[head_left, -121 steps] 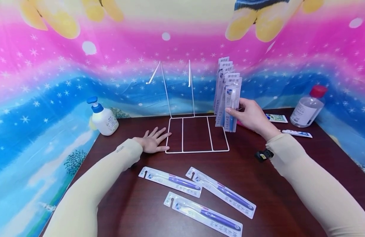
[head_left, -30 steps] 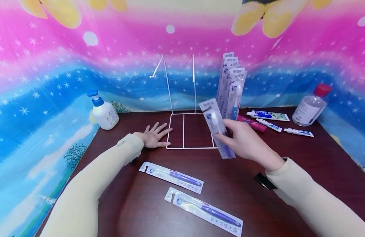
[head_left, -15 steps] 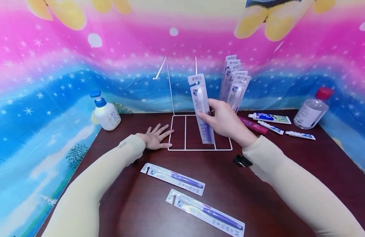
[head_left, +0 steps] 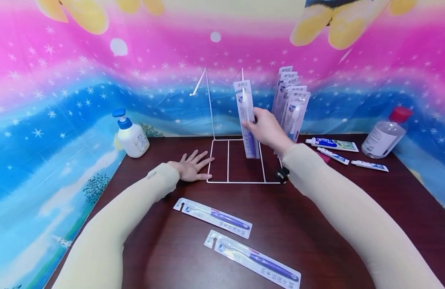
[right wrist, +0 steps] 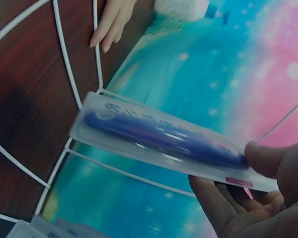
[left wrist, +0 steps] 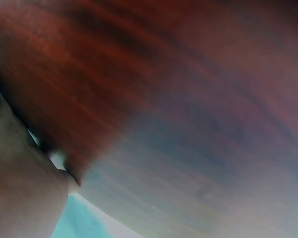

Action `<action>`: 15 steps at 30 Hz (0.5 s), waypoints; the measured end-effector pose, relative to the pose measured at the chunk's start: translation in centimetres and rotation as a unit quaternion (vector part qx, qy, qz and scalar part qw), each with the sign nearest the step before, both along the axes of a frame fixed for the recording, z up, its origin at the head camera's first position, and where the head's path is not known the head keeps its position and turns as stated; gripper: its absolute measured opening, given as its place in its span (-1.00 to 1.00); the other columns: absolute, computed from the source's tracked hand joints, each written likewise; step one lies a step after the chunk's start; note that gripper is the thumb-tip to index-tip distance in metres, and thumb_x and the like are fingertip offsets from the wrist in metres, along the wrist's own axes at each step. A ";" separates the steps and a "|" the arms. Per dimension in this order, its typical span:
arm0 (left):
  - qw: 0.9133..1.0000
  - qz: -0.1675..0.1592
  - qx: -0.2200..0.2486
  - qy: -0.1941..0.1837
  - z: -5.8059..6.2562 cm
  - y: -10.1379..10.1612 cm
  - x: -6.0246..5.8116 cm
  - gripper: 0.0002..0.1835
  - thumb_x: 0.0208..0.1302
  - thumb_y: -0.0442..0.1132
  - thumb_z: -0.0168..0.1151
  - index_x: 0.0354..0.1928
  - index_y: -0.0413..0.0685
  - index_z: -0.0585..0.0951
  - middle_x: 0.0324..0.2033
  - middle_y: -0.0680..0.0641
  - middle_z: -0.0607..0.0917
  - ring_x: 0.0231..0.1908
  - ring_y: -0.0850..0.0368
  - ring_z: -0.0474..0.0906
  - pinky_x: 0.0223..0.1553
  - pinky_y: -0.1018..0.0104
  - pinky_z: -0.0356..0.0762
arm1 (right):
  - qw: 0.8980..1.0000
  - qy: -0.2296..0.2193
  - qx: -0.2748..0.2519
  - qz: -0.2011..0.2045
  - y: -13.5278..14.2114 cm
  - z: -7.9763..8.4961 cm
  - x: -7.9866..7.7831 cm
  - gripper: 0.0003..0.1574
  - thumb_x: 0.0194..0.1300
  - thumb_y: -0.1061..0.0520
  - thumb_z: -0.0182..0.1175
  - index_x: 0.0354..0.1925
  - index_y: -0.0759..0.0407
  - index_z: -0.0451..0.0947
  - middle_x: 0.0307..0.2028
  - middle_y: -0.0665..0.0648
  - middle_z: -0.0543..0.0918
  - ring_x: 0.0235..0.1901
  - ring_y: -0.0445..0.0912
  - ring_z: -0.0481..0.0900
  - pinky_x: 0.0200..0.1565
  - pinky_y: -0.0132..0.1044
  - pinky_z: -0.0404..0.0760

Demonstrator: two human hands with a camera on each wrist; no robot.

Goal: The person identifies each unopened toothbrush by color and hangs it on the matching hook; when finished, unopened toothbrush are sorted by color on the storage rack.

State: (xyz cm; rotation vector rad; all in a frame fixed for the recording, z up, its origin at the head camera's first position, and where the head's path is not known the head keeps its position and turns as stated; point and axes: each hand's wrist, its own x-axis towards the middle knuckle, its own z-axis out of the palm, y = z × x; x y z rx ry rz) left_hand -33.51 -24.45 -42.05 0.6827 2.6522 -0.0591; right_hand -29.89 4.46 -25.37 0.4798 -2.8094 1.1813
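My right hand pinches a packaged toothbrush with a purple handle, thumb in front and fingers behind. The package hangs upright at the middle prong of the white wire rack. Its slotted top overlaps that prong; whether the prong passes through the slot I cannot tell. In the right wrist view the purple handle lies clearly beyond the fingertips. My left hand lies spread on the table, fingertips touching the rack's left base wire. Two more packaged toothbrushes, the farther one and the nearer one, lie in front.
Several packaged toothbrushes hang in a row at the rack's right side. The left prong bears nothing. A pump bottle stands left; toothpaste tubes and a red-capped bottle are at right. A patterned cloth rises behind.
My right hand left the right-hand row, took one toothbrush package from the table and lifted it to the middle prong, moving left and away from me. The left hand stays put.
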 end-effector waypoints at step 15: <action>1.000 0.000 0.011 0.012 -0.3 0.1 -0.1 -0.10 0.00 0.61 -0.42 0.39 0.57 -0.29 0.40 0.15 -0.40 0.35 -0.03 -0.56 0.23 -0.20 -0.39 | 0.989 -0.056 -0.055 -0.126 -3.3 0.0 -7.2 -0.50 0.36 0.00 0.03 0.20 0.15 0.35 0.04 0.16 0.53 -0.04 0.02 0.55 -0.08 -0.11 0.52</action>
